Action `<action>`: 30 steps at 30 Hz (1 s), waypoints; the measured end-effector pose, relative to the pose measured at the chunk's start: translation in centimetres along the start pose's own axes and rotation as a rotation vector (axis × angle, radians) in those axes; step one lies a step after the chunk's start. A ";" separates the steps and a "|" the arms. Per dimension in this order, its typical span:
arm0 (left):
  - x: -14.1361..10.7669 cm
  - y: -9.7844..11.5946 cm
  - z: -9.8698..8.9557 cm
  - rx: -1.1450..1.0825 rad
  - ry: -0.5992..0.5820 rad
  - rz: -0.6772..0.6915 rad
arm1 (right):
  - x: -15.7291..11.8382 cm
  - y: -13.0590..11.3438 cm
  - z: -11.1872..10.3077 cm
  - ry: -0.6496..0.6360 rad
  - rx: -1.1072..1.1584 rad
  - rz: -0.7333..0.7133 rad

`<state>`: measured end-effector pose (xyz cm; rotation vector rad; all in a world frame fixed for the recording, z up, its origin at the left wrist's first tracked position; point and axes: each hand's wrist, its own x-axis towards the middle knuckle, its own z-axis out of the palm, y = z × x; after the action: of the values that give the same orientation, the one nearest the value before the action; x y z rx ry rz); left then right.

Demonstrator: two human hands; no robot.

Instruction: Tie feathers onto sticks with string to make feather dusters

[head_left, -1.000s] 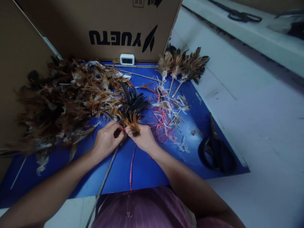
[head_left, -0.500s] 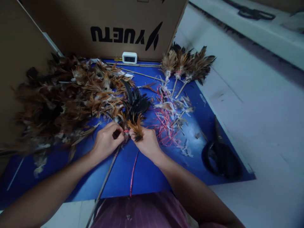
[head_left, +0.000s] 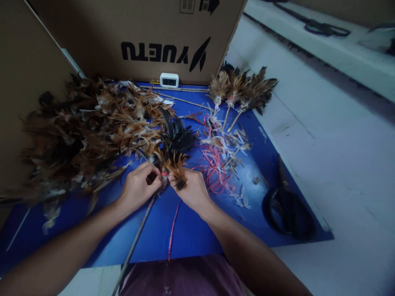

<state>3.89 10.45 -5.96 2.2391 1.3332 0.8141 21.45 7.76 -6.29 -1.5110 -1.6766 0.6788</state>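
A bundle of black and brown feathers sits at the upper end of a thin stick, which slants down over the table's near edge. Red plastic string wraps the feather bases. My left hand is closed in a pinch at the left side of this wrap. At its right side my right hand pinches too, its fingertips partly hidden by brown feathers. Both hands appear to grip the string; the exact hold is hard to see. A loose red string end hangs below the right hand.
Loose feather bunches pile on the left of the blue board. Finished-looking feather dusters lie at back right, near tangled red and white string. Black scissors lie right. A cardboard box and small digital clock stand behind.
The view has tilted slightly, so the scene sits a little lower. Both hands keep their pinch at the red wrap, with hardly any visible movement.
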 end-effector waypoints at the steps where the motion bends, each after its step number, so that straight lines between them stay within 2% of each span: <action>1: 0.0 0.0 0.1 0.000 0.001 0.002 | 0.0 -0.1 0.0 0.015 0.014 -0.013; 9: -0.1 0.1 0.1 0.021 0.020 0.069 | 0.4 -0.8 0.4 0.127 0.081 -0.021; 16: -0.3 0.0 0.3 0.031 0.005 0.088 | 0.7 -0.3 1.4 0.065 0.168 0.066; 20: -0.2 0.0 0.5 0.031 0.001 0.087 | 0.9 0.1 1.5 0.078 0.205 0.137; 30: -0.2 -0.1 0.7 0.009 -0.005 0.062 | 0.9 0.7 1.6 0.062 0.243 0.176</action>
<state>4.18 10.29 -6.64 2.2978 1.2733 0.8244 20.55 8.95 -7.53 -1.4989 -1.3713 0.8861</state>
